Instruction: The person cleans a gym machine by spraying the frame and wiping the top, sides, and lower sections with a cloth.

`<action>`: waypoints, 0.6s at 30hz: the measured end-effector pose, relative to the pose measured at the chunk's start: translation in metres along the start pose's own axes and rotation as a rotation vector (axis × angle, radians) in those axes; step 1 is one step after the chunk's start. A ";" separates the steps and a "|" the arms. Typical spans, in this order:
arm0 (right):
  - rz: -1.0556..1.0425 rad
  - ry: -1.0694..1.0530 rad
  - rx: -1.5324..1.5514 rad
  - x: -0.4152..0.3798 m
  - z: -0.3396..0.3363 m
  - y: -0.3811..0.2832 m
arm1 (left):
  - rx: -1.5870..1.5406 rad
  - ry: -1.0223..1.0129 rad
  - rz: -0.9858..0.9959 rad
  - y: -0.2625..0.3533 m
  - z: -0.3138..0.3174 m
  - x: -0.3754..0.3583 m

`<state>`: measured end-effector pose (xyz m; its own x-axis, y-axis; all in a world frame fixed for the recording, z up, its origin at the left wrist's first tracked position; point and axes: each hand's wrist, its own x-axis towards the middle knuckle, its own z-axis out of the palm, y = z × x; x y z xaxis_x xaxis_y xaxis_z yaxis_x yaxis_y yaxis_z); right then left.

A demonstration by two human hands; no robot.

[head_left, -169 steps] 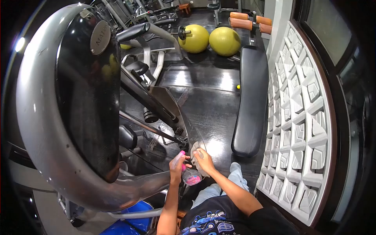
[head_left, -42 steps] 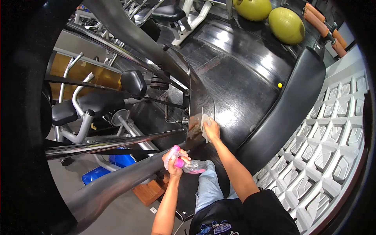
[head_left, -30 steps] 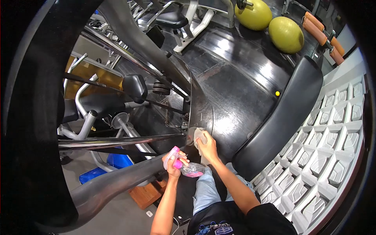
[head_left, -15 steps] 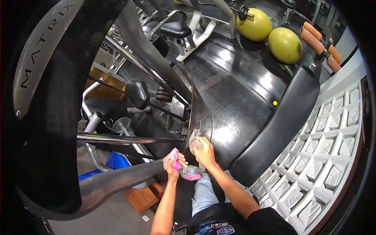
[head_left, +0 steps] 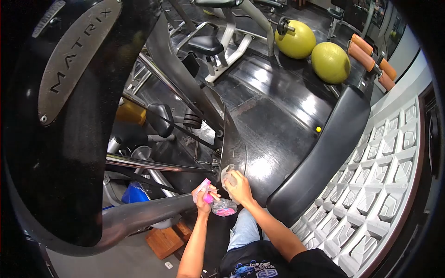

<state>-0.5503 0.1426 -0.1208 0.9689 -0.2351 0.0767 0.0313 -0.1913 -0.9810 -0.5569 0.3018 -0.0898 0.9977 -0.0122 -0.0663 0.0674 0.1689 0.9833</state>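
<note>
A clear spray bottle point(head_left: 224, 207) with a pink trigger head is gripped at its neck by my left hand point(head_left: 202, 196). The bottle tilts so that its body points toward my right arm. Just to the right, my right hand point(head_left: 238, 187) is closed around a crumpled greyish cloth point(head_left: 227, 174), which hangs out past the fingers. The cloth overlaps the lower end of a curved dark machine panel point(head_left: 233, 143) in this view. Part of the cloth is hidden under my palm.
A large black machine column point(head_left: 79, 153) with a MATRIX plate fills the left. A padded black bench point(head_left: 320, 153) runs along the right, beside a patterned white wall panel point(head_left: 371, 185). Two yellow exercise balls point(head_left: 330, 63) lie at the back. A wooden block point(head_left: 164, 241) sits lower left.
The view has shifted a little, so the machine and balls sit slightly lower. My right hand and the cloth have drawn slightly closer to the bottle. Both hands keep their hold.
</note>
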 end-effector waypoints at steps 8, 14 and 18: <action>0.124 0.197 -0.058 0.077 0.005 -0.018 | -0.028 -0.040 -0.067 0.006 0.002 0.004; -0.034 0.146 -0.123 0.035 0.004 -0.018 | -0.022 -0.086 -0.082 0.001 0.000 0.008; 0.038 0.088 -0.097 0.018 0.008 -0.005 | -0.038 -0.103 -0.123 0.000 -0.001 0.011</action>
<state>-0.5315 0.1465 -0.1163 0.9434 -0.3261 0.0596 -0.0330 -0.2714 -0.9619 -0.5463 0.3024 -0.0903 0.9768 -0.1356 -0.1660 0.1908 0.1969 0.9617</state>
